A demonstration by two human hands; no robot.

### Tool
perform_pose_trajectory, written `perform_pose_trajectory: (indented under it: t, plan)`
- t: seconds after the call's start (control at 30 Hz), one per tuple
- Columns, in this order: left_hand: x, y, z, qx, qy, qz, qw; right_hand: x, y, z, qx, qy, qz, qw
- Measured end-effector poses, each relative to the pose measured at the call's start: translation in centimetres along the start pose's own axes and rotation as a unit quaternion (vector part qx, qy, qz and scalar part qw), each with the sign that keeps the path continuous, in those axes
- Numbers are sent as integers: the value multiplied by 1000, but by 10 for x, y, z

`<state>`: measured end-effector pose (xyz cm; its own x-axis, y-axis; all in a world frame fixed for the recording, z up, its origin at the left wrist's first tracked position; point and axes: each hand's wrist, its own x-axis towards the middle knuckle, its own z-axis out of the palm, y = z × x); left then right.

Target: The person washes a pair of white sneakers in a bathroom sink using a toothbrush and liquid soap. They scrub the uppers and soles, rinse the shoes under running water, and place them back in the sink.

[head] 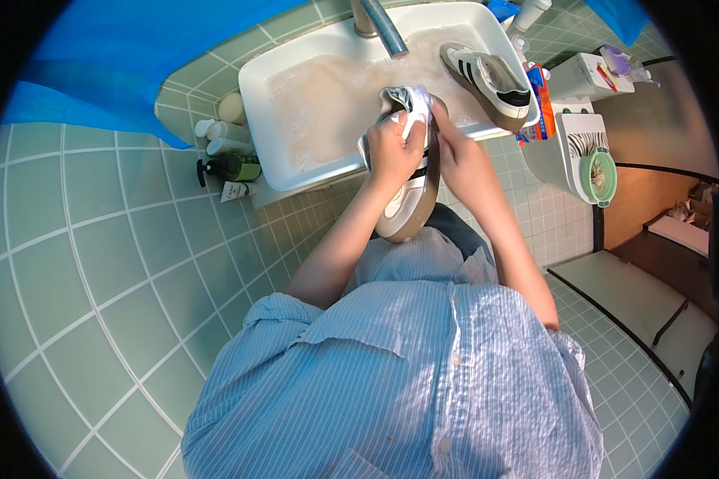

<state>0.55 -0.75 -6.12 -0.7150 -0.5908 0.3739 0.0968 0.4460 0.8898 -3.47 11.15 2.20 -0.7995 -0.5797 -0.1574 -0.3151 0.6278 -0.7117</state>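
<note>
My left hand (394, 151) grips a white sneaker (400, 206) with black stripes over the front edge of the sink. The toe of the sneaker points towards my body and its sole faces right. On the right side of the sneaker, my right hand (464, 158) has its fingers closed around a small pale lavender object (422, 99), pressed near the heel; fingers hide most of it. A second striped sneaker (488, 84) leans on the right rim of the white sink (257, 114), partly over the cloudy, sudsy water (317, 108).
A metal faucet (383, 27) reaches over the basin. Left of the sink stand a green pump bottle (233, 166), a tube (236, 191) and white bottles (230, 130). An orange and blue packet (542, 105) sits right, near a toilet (563, 149) with a green bowl (610, 179) on it.
</note>
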Motion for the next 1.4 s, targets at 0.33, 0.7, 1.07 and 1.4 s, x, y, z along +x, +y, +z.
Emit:
perform_pose_trajectory:
  t: [0.33, 0.7, 1.07, 1.4]
  plan:
    - [13, 17, 2, 40, 8, -46, 998, 7, 8, 9, -30, 70, -87, 993]
    - [28, 11, 10, 70, -6, -53, 996, -32, 3, 7, -40, 27, -30, 998]
    - [59, 52, -46, -195, -323, -332, 864, -8, 19, 5, -46, 77, -50, 995]
    - [-2, 49, -13, -361, -133, -277, 881, -2, 14, 2, -39, 46, -1, 998]
